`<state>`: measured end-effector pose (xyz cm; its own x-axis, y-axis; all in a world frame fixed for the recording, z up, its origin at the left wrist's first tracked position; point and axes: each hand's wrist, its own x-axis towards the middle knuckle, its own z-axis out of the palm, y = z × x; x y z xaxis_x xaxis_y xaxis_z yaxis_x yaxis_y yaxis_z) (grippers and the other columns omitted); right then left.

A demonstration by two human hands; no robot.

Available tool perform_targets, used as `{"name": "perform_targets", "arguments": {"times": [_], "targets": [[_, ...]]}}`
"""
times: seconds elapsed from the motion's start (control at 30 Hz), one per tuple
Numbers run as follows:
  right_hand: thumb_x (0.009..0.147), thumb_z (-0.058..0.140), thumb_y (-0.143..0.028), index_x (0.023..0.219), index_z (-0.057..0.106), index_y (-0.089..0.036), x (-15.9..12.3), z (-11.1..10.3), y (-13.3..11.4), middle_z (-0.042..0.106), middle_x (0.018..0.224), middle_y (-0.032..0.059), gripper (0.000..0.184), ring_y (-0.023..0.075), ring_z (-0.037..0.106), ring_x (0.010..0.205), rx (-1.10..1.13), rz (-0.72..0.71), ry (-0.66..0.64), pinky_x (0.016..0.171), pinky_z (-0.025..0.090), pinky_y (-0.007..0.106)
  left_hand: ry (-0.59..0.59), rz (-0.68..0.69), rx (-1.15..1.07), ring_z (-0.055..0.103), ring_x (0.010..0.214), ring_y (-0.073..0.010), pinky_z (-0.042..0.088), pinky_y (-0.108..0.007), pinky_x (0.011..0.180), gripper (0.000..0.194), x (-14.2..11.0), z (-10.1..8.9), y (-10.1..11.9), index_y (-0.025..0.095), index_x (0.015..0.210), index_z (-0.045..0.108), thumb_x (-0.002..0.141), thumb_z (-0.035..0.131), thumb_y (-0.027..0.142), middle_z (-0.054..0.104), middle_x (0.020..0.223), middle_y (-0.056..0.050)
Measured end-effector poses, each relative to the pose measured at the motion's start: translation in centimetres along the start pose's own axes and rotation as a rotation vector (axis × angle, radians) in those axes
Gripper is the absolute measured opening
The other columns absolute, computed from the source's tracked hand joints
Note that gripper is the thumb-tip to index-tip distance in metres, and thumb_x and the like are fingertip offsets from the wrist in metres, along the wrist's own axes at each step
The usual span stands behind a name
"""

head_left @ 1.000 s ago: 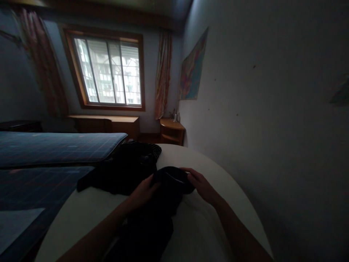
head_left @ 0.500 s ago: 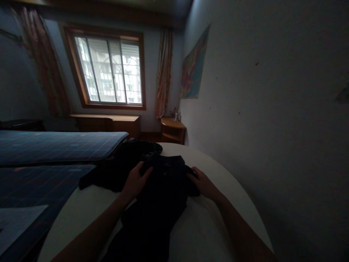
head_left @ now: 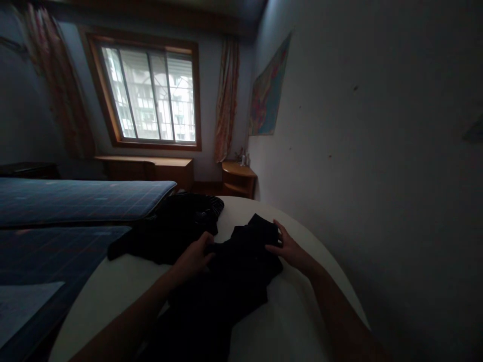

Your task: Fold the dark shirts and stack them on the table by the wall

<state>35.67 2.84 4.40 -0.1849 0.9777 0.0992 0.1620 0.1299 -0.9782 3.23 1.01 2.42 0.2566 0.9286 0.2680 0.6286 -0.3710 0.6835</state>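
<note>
A dark shirt lies rumpled on the round white table, its upper end bent over toward the right. On its left edge, my left hand pinches the cloth between thumb and fingers. My right hand grips the upper right part of the shirt, thumb on the near side and fingers at the far edge. The lower part of the shirt runs down out of the frame, and its folds are hard to make out in the dim light.
Beyond my left hand, another heap of dark clothing lies on the table. Blue checked mattresses stand to the left, with a pale sheet on the nearer one. A wall closes off the right side.
The shirt's upper end has shifted right and turned over, so the collar no longer faces me. Both my hands have moved slightly right with the cloth.
</note>
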Motion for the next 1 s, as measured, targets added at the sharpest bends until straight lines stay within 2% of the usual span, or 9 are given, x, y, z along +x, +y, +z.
{"name": "perform_targets", "arguments": {"times": [0.13, 0.23, 0.3, 0.4, 0.53, 0.63, 0.73, 0.9, 1.0], "targets": [[0.062, 0.071, -0.020, 0.142, 0.042, -0.022, 0.0, -0.5, 1.0, 0.056, 0.138, 0.0124, 0.085, 0.0276, 0.060, 0.117, -0.147, -0.082, -0.074, 0.100, 0.049, 0.044, 0.288, 0.162, -0.002, 0.062, 0.101, -0.0220, 0.048, -0.040, 0.097, 0.023, 1.0, -1.4, -0.5, 0.019, 0.092, 0.064, 0.090, 0.043, 0.028, 0.064, 0.105, -0.008], [0.064, 0.063, -0.016, 0.130, 0.053, -0.021, 0.9, -2.1, 1.7, 0.066, 0.122, 0.0116, 0.067, 0.0263, 0.066, 0.105, -0.214, -0.069, 0.173, 0.095, 0.051, 0.046, 0.466, 0.128, -0.007, 0.052, 0.126, -0.0255, 0.040, -0.044, 0.110, 0.035, 1.6, -2.1, -1.8, 0.018, 0.120, 0.061, 0.090, 0.047, 0.032, 0.053, 0.133, -0.012], [0.068, 0.062, -0.021, 0.121, 0.058, -0.020, 1.7, -3.2, 2.2, 0.068, 0.116, 0.0119, 0.054, 0.0267, 0.066, 0.104, -0.238, -0.124, 0.400, 0.095, 0.050, 0.047, 0.466, 0.097, 0.002, 0.040, 0.138, -0.0284, 0.034, -0.047, 0.115, 0.055, 1.8, -1.9, -2.8, 0.016, 0.137, 0.048, 0.085, 0.056, 0.032, 0.040, 0.148, -0.014], [0.073, 0.064, -0.034, 0.112, 0.060, -0.018, 2.5, -4.0, 3.1, 0.068, 0.115, 0.0140, 0.042, 0.0284, 0.063, 0.110, -0.283, -0.215, 0.580, 0.098, 0.049, 0.047, 0.378, 0.086, 0.056, 0.027, 0.146, -0.0322, 0.030, -0.049, 0.117, 0.076, 1.6, -0.8, -3.3, 0.017, 0.148, 0.035, 0.080, 0.065, 0.029, 0.019, 0.159, -0.015], [0.074, 0.068, -0.047, 0.134, 0.047, -0.019, 2.2, -3.4, 3.9, 0.058, 0.133, 0.0178, 0.068, 0.0280, 0.064, 0.109, -0.352, -0.096, 0.382, 0.094, 0.052, 0.046, 0.315, 0.177, 0.204, 0.020, 0.148, -0.0359, 0.028, -0.052, 0.117, 0.068, 0.4, 0.2, -1.4, 0.022, 0.147, 0.042, 0.084, 0.065, 0.030, 0.003, 0.164, -0.012], [0.064, 0.077, -0.042, 0.136, 0.049, -0.019, 1.4, -2.9, 4.0, 0.048, 0.144, 0.0174, 0.081, 0.0316, 0.051, 0.129, -0.555, -0.116, 0.114, 0.108, 0.040, 0.048, 0.107, 0.331, 0.297, 0.016, 0.148, -0.0362, 0.022, -0.056, 0.118, 0.058, -0.5, 0.3, 0.4, 0.030, 0.138, 0.054, 0.083, 0.070, 0.037, 0.026, 0.160, -0.006], [0.055, 0.076, -0.024, 0.126, 0.059, -0.016, 0.9, -2.9, 3.9, 0.046, 0.146, 0.0175, 0.073, 0.0337, 0.042, 0.136, -0.722, -0.112, -0.002, 0.114, 0.031, 0.046, -0.239, 0.372, 0.278, 0.034, 0.141, -0.0332, 0.029, -0.053, 0.114, 0.062, -1.0, 0.4, 1.1, 0.034, 0.138, 0.055, 0.079, 0.074, 0.042, 0.055, 0.142, -0.006], [0.056, 0.057, -0.010, 0.111, 0.068, -0.022, 0.9, -3.4, 3.7, 0.069, 0.119, 0.0084, 0.057, 0.0284, 0.062, 0.114, -0.800, -0.076, 0.113, 0.102, 0.043, 0.041, -0.451, 0.298, 0.221, 0.063, 0.107, -0.0229, 0.045, -0.036, 0.097, 0.053, -1.1, 1.7, 1.1, 0.030, 0.139, 0.053, 0.087, 0.063, 0.025, 0.068, 0.120, -0.006], [0.057, 0.053, -0.009, 0.103, 0.071, -0.023, 1.2, -4.3, 3.7, 0.074, 0.104, 0.0054, 0.052, 0.0259, 0.066, 0.104, -0.785, -0.104, 0.294, 0.094, 0.048, 0.036, -0.515, 0.399, 0.237, 0.065, 0.101, -0.0198, 0.046, -0.030, 0.092, 0.032, -1.0, 2.1, 1.2, 0.028, 0.114, 0.070, 0.091, 0.052, 0.016, 0.071, 0.107, -0.003]]}}
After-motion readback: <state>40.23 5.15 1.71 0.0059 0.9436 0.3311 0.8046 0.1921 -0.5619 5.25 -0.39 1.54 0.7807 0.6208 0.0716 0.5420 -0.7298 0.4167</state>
